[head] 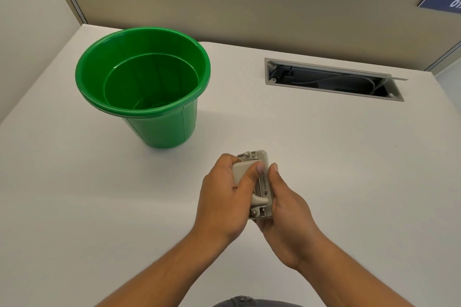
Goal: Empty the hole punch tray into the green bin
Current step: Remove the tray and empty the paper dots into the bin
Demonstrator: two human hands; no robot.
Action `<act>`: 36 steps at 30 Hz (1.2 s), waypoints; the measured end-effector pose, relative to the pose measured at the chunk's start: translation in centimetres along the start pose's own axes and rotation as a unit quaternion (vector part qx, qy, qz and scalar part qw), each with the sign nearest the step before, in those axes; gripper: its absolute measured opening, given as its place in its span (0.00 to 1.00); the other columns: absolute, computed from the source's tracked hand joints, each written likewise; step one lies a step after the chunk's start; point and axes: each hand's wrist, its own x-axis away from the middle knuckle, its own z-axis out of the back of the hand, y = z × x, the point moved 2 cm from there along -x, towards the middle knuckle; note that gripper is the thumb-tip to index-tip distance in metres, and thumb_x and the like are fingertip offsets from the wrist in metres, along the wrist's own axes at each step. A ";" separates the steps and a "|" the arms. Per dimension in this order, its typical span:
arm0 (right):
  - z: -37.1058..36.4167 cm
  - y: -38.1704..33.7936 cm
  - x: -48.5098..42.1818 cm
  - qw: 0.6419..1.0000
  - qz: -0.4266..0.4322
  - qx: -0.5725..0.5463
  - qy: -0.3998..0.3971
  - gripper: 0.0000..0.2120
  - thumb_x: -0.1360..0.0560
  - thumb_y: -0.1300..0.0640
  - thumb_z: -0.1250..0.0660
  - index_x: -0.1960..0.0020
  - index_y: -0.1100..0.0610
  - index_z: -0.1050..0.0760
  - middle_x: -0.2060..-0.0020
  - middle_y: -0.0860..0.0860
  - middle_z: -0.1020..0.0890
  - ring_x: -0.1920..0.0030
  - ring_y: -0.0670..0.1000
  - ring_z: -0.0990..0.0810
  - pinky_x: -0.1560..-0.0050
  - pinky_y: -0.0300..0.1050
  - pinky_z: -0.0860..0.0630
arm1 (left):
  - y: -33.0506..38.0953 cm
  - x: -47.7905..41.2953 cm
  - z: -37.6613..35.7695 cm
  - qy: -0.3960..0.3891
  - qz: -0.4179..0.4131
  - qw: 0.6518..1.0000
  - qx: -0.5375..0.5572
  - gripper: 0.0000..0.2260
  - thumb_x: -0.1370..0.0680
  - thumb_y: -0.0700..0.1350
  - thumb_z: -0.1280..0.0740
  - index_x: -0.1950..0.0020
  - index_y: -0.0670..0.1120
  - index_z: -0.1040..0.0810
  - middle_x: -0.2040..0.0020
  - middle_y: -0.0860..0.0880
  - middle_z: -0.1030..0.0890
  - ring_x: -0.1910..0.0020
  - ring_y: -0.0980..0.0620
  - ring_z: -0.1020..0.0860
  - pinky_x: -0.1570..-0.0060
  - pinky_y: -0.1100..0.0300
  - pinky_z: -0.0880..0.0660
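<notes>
A beige hole punch [261, 183] is held between both hands above the white desk, near its front middle. My left hand [222, 204] wraps the punch's lever from the left, with the thumb across its top. Against the punch's base on the right lies my right hand [287, 222], its fingers curled under it. The punch's underside and tray are hidden. A green bin [147, 87] stands upright on the desk to the far left of the punch, open side up. Its inside looks empty.
The white desk [324, 157] has an open cable slot [331, 80] at the back right with wires inside. Beige partition walls stand behind and to the left. A blue sign [444, 0] hangs at the top right.
</notes>
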 end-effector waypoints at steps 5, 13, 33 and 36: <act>-0.4 -0.1 0.2 1.000 0.014 -0.024 -0.001 0.24 0.19 0.44 0.47 0.39 0.57 0.20 0.46 0.57 0.13 0.44 0.54 0.15 0.39 0.52 0.24 | 0.5 0.2 0.0 -0.002 0.006 0.999 0.032 0.08 0.24 0.55 0.32 0.56 0.52 0.25 0.62 0.53 0.20 0.67 0.61 0.21 0.70 0.68 0.26; -0.3 0.1 0.2 0.990 -0.022 -0.137 -0.011 0.24 0.19 0.45 0.46 0.38 0.59 0.20 0.44 0.59 0.15 0.44 0.54 0.16 0.41 0.48 0.24 | 0.7 0.5 -0.2 -0.003 0.011 0.997 0.074 0.09 0.24 0.52 0.31 0.55 0.47 0.24 0.63 0.53 0.19 0.67 0.62 0.20 0.69 0.70 0.26; -0.3 0.1 -1.2 0.994 -0.026 -0.109 -0.009 0.24 0.19 0.44 0.46 0.42 0.57 0.17 0.46 0.57 0.15 0.46 0.54 0.18 0.39 0.50 0.30 | 0.4 0.0 0.1 0.012 0.016 0.996 0.084 0.10 0.24 0.51 0.31 0.53 0.44 0.23 0.62 0.52 0.18 0.66 0.61 0.20 0.69 0.69 0.26; -0.3 -0.1 -1.4 0.997 -0.016 -0.075 -0.001 0.24 0.19 0.44 0.46 0.41 0.57 0.18 0.46 0.58 0.15 0.45 0.57 0.20 0.43 0.53 0.32 | 0.3 -0.1 0.2 0.010 0.019 0.997 0.078 0.10 0.24 0.52 0.32 0.52 0.45 0.22 0.61 0.51 0.18 0.66 0.61 0.20 0.68 0.69 0.25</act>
